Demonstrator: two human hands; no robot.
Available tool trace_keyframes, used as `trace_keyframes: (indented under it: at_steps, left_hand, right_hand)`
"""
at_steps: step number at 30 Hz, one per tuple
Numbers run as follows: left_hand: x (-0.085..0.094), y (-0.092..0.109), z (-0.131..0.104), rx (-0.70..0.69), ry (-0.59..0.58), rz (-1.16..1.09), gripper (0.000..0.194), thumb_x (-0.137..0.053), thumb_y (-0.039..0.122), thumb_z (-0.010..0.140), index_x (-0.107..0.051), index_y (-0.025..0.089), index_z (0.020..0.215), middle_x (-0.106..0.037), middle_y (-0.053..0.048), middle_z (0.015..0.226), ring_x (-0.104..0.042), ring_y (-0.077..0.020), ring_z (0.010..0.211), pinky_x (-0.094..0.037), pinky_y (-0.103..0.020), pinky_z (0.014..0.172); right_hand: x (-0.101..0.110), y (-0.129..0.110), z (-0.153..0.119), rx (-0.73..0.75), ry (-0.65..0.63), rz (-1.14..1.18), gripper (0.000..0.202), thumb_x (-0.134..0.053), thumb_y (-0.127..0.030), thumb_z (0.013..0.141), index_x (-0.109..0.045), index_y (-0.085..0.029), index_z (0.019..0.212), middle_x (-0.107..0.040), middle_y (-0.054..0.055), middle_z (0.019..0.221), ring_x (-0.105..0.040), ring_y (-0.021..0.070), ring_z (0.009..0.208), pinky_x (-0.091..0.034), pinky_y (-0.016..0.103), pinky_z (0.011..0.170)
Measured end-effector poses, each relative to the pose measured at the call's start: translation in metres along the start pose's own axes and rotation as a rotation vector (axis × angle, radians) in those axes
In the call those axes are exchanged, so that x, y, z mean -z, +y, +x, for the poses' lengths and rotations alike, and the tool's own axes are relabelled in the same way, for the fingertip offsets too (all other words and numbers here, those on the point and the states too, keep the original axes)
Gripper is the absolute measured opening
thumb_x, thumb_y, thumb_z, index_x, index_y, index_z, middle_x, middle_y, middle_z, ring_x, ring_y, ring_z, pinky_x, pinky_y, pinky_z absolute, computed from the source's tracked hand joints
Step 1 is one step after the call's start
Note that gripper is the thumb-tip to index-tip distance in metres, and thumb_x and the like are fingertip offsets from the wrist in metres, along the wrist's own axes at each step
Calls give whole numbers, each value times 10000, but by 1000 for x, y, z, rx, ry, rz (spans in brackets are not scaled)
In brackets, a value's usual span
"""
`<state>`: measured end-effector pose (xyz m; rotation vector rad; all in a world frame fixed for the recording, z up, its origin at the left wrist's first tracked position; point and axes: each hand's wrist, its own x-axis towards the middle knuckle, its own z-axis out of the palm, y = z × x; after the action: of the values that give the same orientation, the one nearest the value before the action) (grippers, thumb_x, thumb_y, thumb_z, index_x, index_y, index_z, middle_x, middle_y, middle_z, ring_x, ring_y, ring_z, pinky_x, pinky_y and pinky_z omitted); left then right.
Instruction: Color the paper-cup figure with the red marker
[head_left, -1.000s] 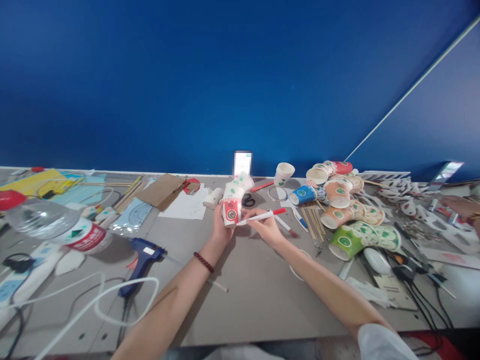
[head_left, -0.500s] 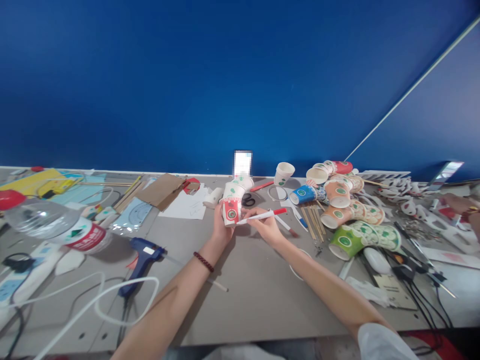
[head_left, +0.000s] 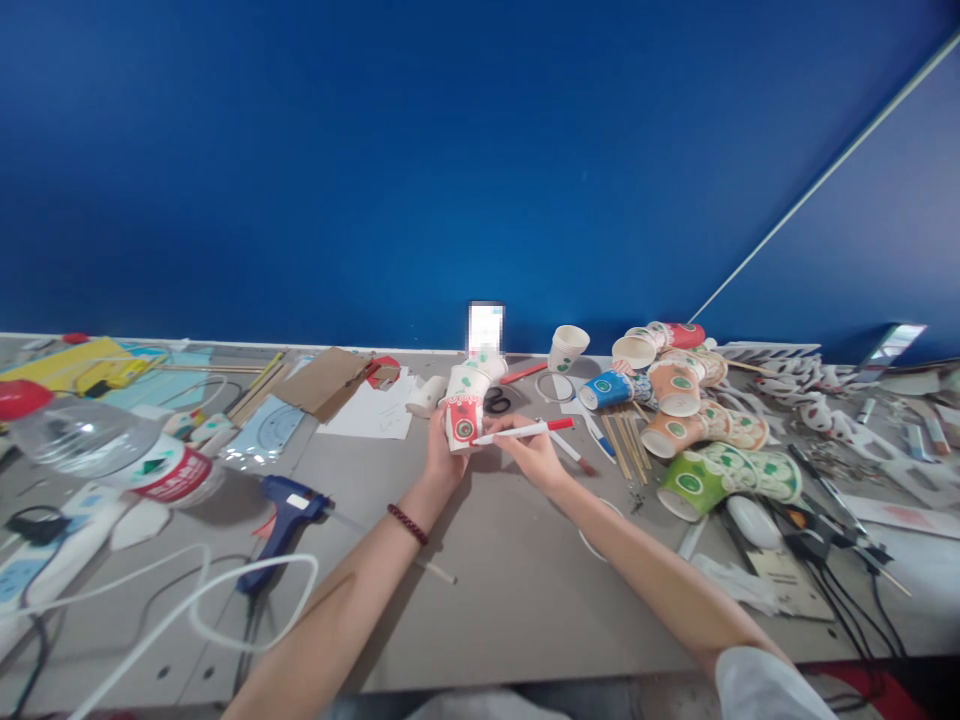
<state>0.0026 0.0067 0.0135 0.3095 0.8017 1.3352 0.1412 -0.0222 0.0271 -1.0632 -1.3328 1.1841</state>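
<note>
My left hand [head_left: 444, 448] is wrapped round a curved stack of joined paper cups [head_left: 465, 418], its near cup coloured red with a round emblem. My right hand [head_left: 531, 452] pinches a white marker [head_left: 517, 432] with a red end. The marker's tip rests at the red cup's side, near the emblem; whether it touches, I cannot tell. Behind the cups lie black-handled scissors [head_left: 496, 400] and a red pen [head_left: 523, 373]. A phone with a blurred screen [head_left: 486, 328] leans on the wall.
Coloured cup stacks [head_left: 679, 430], wooden sticks [head_left: 628, 445] and a white cup [head_left: 568, 348] are at right. At left are a blue glue gun [head_left: 283, 525], a large bottle [head_left: 127, 450], cardboard [head_left: 319, 382] and a looping white cable [head_left: 196, 600].
The marker has shifted slightly, its tip moving up and left over the red cup. At the far right, another person's hand has moved out of its former spot.
</note>
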Motion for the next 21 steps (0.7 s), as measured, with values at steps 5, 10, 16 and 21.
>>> trace_keyframes:
  at_steps: [5, 10, 16, 21]
  left_hand:
    - [-1, 0, -1, -18, -6, -27, 316, -493, 421, 865, -660, 154, 840, -687, -73, 663, -654, -195, 576, -488, -271, 499]
    - [1, -1, 1, -54, 0, -25, 265, -546, 412, 840, -646, 171, 885, -682, -43, 695, -665, -200, 621, -516, -287, 553]
    - [-1, 1, -1, -8, -7, -24, 314, -538, 451, 847, -648, 157, 844, -683, -68, 662, -647, -204, 584, -484, -284, 504]
    - [1, -1, 2, -64, 3, -32, 260, -596, 429, 798, -633, 182, 871, -672, -31, 675, -660, -198, 601, -502, -287, 538]
  right_hand:
    - [0, 2, 0, 12, -2, -16, 156, -735, -380, 733, -709, -228, 758, -768, 64, 887, -694, 309, 1095, -510, 444, 964]
    - [1, -1, 0, 22, -40, -16, 134, -743, -354, 711, -709, -225, 701, -747, 48, 799, -688, 315, 1111, -490, 452, 1003]
    - [0, 3, 0, 13, 6, -19, 209, -761, -426, 728, -710, -225, 755, -757, 66, 873, -700, 305, 1068, -532, 433, 925]
    - [1, 2, 0, 30, -26, -29, 159, -752, -379, 728, -710, -227, 715, -741, 49, 801, -692, 318, 1090, -513, 454, 963]
